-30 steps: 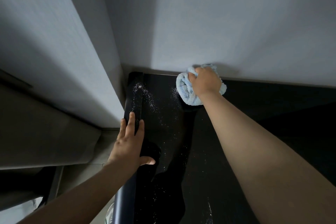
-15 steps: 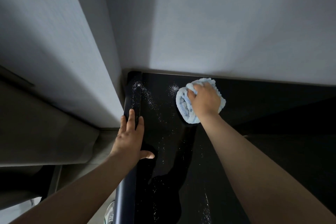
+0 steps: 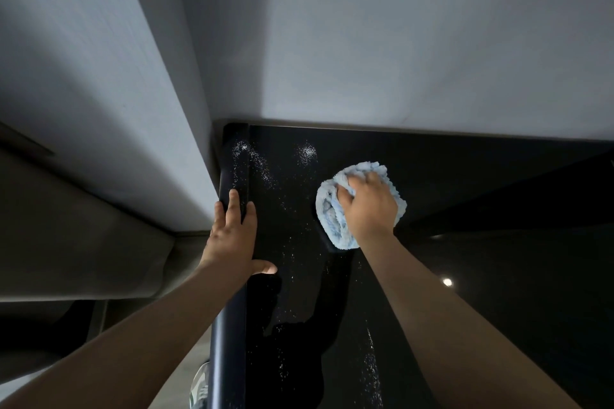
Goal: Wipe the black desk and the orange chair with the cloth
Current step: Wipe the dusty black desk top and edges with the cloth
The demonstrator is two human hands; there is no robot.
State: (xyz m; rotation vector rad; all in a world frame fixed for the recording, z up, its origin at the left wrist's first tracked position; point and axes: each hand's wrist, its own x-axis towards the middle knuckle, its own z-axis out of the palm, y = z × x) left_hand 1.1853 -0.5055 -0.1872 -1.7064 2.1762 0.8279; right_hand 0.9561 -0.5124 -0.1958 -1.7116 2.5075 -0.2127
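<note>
Head view: the right hand (image 3: 367, 206) is gripping a bunched pale-blue fluffy cloth (image 3: 332, 221) on the glossy black table (image 3: 465, 196) near its far edge. The left hand (image 3: 232, 236) is resting flat, released, on the left edge. White specks (image 3: 307, 151) are lying unwiped at the far-left corner; the orange chair is unseen.

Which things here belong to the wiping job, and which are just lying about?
Job: desk; cloth; white specks on the desk; right hand gripping the cloth; left hand resting flat on the desk's edge.
Just there: wall; shoe on the floor.
</note>
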